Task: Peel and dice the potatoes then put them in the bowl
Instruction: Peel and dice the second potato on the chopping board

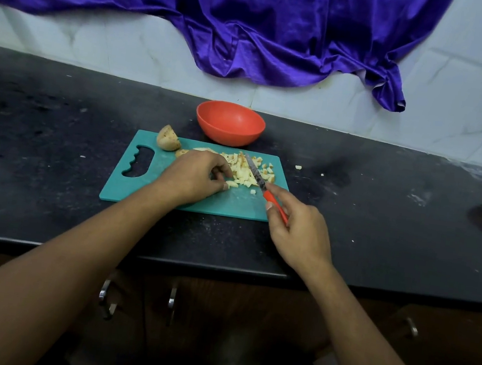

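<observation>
Potato slice [204, 149] partly behind left hand [195, 173]; knife [257, 175] in right hand [298, 229]

1. Cloth [254, 24], top of frame: purple, satin-like sheen, creased.
2. Wall [473, 105]: white marble-look tiles, smooth.
3. Bench [42, 125]: black speckled stone, dull, dusty patches.
4. Cutting board [140, 190], centre: teal plastic, matt, scratched.
5. Bowl [229, 123]: red-orange plastic, smooth, slight gloss.
6. Knife [259, 181]: metal blade, red plastic handle.
7. Cupboard handles [171, 298], bottom: shiny metal on dark wood.
</observation>
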### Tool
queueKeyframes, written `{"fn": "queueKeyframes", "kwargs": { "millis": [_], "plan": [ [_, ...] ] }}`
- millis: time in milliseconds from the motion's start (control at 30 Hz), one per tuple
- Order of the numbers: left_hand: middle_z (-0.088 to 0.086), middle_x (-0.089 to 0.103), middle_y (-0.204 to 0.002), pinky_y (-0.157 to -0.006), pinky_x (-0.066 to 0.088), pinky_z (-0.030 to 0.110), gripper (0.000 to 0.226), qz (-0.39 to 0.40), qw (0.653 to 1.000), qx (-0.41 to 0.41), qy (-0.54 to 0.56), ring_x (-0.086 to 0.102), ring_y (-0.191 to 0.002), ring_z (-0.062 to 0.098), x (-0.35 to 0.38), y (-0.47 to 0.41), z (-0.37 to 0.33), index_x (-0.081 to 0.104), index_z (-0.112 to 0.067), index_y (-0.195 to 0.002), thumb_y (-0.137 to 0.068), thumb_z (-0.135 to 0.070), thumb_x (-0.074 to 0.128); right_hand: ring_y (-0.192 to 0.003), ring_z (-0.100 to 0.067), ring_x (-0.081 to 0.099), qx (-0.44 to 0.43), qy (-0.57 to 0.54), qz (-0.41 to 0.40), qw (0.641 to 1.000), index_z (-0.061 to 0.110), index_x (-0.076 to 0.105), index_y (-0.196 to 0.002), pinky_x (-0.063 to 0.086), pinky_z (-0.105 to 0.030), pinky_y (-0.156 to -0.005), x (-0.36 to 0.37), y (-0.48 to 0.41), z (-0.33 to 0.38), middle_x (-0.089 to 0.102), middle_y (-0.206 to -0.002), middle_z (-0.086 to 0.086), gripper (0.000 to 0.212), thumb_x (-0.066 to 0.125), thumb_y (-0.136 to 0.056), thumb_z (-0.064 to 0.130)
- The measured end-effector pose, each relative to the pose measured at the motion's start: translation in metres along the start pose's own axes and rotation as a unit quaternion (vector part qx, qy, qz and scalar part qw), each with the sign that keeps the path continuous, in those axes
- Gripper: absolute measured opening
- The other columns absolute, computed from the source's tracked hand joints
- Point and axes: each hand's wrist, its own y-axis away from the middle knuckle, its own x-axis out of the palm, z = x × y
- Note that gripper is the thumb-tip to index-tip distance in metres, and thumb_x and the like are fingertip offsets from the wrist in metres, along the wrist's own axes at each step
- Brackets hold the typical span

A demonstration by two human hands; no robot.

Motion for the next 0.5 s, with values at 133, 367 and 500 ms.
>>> {"fn": "queueKeyframes", "kwargs": {
  "millis": [133,367,500],
  "plan": [
    [-0.009,0.072,-0.106,-0.087,0.056,0.040,0.014,-0.023,0.998,0.026,-0.050,0.064,-0.095,0.010,0.002,-0.001,0.002,0.077,-0.029,-0.105,-0.093,-0.025,0.072,-0.051,-0.010,0.055,0.001,-0.002,0.000,1.000,0.040,0.054,-0.146,0.040,-0.023,-0.049,0.000,0.000,0.000,0.073,-0.084,0.006,0.043,0.052,-0.103,0.040],
    [-0.009,0.064,-0.101,-0.081,0.052,0.034,0.023,-0.023,0.992,0.053,-0.109,0.058,-0.092,0.009,0.008,-0.004,-0.006,0.074,-0.028,-0.103,-0.089,-0.045,0.074,-0.053,-0.010,0.056,0.004,0.005,0.000,1.000,0.041,0.054,-0.145,0.043,-0.023,-0.049,-0.001,0.000,0.001,0.072,-0.083,0.008,0.042,0.052,-0.103,0.040],
    [-0.013,0.065,-0.091,-0.080,0.055,0.037,0.011,0.014,0.992,0.037,-0.121,0.061,-0.089,0.010,0.007,-0.013,-0.016,0.070,-0.030,-0.092,-0.088,-0.039,0.075,-0.054,-0.010,0.057,0.008,-0.001,-0.001,1.000,0.042,0.054,-0.145,0.039,-0.020,-0.048,0.000,0.000,0.001,0.071,-0.080,0.008,0.042,0.052,-0.103,0.039]
  ]
}}
